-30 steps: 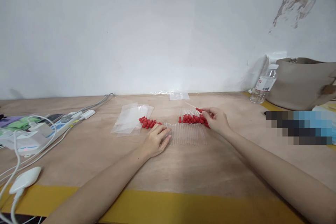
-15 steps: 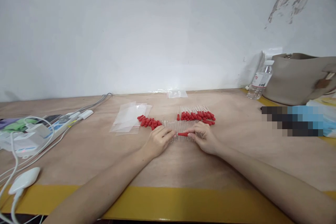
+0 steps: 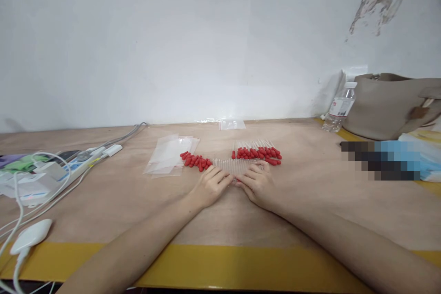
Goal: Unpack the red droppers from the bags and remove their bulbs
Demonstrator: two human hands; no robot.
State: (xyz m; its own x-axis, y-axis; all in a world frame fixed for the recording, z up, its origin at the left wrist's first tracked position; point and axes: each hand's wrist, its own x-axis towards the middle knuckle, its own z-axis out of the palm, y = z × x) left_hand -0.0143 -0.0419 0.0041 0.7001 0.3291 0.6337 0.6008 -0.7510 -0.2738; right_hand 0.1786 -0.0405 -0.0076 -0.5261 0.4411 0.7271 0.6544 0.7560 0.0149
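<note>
A plain white wall (image 3: 193, 41) with a peeled patch at the upper right stands behind the wide brown wooden table (image 3: 310, 202), which has a yellow strip along its near edge. At the far right stand a beige bag (image 3: 389, 105) and a clear plastic water bottle (image 3: 339, 108); at the far left lie white cables and a power strip (image 3: 82, 161). Flat clear plastic bags (image 3: 170, 154) lie left of the middle. Beside them are two heaps of small red rubber caps (image 3: 258, 152). A row of clear thin glass tubes (image 3: 232, 165) lies between the heaps. The left hand (image 3: 208, 186) and the right hand (image 3: 258, 183) meet at the near edge of this row, fingers bent together and touching the tubes. Whether they pinch one tube, I cannot tell.
</note>
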